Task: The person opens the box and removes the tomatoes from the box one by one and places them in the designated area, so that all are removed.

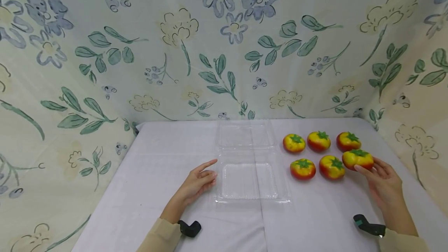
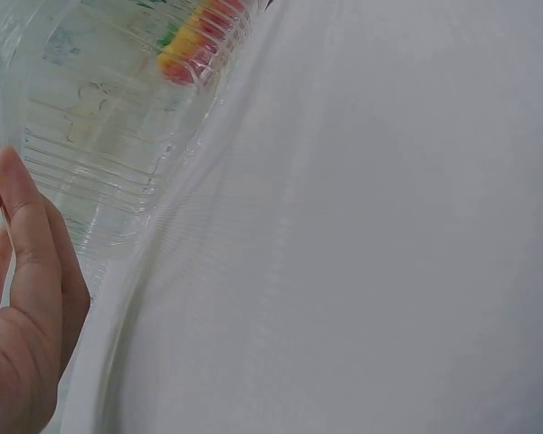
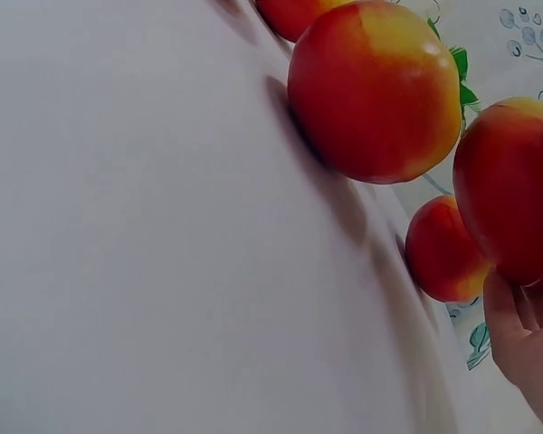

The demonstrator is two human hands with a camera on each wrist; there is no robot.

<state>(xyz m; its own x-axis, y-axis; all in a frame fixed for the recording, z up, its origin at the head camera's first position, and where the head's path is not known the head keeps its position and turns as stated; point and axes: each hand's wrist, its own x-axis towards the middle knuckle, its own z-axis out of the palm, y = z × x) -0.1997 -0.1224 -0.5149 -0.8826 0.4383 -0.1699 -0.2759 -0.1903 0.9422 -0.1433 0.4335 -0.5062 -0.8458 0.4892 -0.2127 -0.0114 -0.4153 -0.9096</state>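
My right hand (image 1: 386, 182) holds a red-and-yellow tomato (image 1: 357, 160) with a green star-shaped top, thumb on its near side and fingers behind. In the right wrist view this tomato (image 3: 511, 190) appears raised beside others on the cloth. A clear plastic clamshell box (image 1: 224, 182) lies opened flat, its lid (image 1: 220, 135) towards the back. At the box's left edge is my left hand (image 1: 196, 184), fingers loosely extended. The left wrist view has its fingertips right at the clear wall (image 2: 81, 154), with part of a tomato (image 2: 195, 54) visible through the plastic.
Several more tomatoes stand in two rows right of the box, among them a front-left one (image 1: 302, 169) and a back-right one (image 1: 348, 141). A white cloth (image 1: 157, 154) covers the table. Behind it hangs a floral curtain (image 1: 224, 81).
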